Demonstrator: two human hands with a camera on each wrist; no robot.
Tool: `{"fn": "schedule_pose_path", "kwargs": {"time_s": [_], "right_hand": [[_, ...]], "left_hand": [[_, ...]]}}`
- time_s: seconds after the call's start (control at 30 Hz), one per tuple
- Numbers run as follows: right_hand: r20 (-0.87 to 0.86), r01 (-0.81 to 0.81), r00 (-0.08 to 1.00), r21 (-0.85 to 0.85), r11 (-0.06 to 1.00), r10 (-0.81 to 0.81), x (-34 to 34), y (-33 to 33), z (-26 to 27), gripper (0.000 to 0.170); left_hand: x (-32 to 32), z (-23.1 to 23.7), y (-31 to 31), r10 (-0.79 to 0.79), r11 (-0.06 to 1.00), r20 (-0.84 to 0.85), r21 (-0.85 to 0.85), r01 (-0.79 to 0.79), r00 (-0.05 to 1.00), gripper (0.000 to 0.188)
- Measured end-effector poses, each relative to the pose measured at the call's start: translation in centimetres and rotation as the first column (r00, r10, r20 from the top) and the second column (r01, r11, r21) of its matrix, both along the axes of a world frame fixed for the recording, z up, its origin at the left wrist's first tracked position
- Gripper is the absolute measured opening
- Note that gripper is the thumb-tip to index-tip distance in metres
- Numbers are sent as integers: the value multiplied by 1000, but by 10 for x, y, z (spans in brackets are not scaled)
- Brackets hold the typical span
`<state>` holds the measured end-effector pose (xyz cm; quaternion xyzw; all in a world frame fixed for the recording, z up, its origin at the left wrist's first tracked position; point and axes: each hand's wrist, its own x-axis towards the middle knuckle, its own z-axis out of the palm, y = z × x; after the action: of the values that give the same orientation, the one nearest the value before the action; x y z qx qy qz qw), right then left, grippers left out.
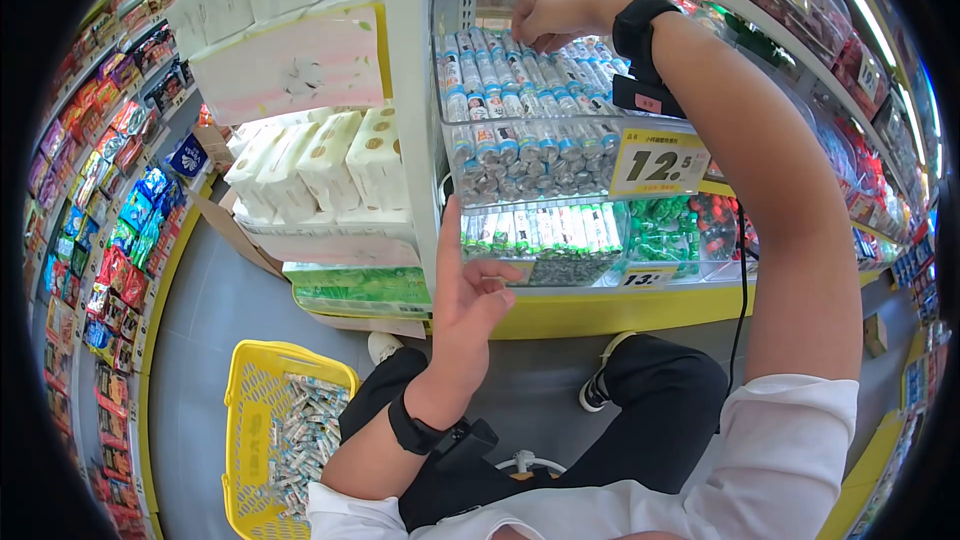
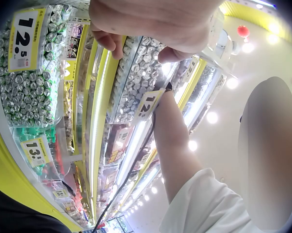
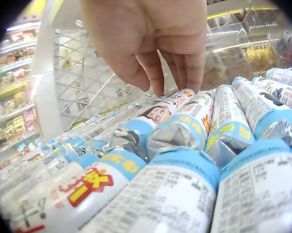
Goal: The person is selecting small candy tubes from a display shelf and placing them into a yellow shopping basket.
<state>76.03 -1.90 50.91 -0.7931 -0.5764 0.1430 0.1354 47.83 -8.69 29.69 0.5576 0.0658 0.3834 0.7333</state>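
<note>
My right hand [image 1: 548, 18] reaches over the upper clear bin [image 1: 585, 128] of wrapped snack rolls [image 1: 508, 100]. These rolls are white and blue with silver ends, stacked in rows. In the right wrist view, the fingers of the right hand [image 3: 151, 43] hang down, with their tips at the far end of a snack roll [image 3: 158, 114]. My left hand [image 1: 462, 305] is raised in front of the shelf post, holding nothing. Its index finger points up and the other fingers are loosely bent.
A yellow basket [image 1: 237, 420] on the floor at left contains many small wrapped rolls. Below the upper bin sits another bin of green-and-white rolls [image 1: 545, 228]. Tissue packs [image 1: 330, 160] fill the shelf left of the white post [image 1: 408, 70]. A black cable [image 1: 741, 310] hangs beside the right arm.
</note>
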Motion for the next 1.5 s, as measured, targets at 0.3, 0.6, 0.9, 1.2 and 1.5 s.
{"fn": "schedule_pose_path", "kwargs": {"time_s": [0.3, 0.6, 0.9, 1.2, 1.5], "right_hand": [[-106, -18, 994, 76, 997, 26, 3, -1, -2, 36], [130, -18, 991, -35, 999, 23, -8, -9, 3, 39], [338, -129, 934, 15, 992, 117, 5, 5, 11, 34], [462, -274, 875, 229, 934, 143, -72, -53, 34, 26], [540, -530, 810, 511, 677, 227, -114, -126, -21, 12]], "left_hand": [[0, 0, -1, 1, 1000, 11, -2, -1, 1000, 94], [0, -1, 0, -2, 1000, 24, 2, 2, 1000, 94], [2, -13, 9, 4, 996, 42, 84, -8, 999, 94], [6, -20, 13, 62, 986, 38, 153, -67, 997, 92], [9, -26, 14, 95, 979, 31, 179, -99, 995, 91]]}}
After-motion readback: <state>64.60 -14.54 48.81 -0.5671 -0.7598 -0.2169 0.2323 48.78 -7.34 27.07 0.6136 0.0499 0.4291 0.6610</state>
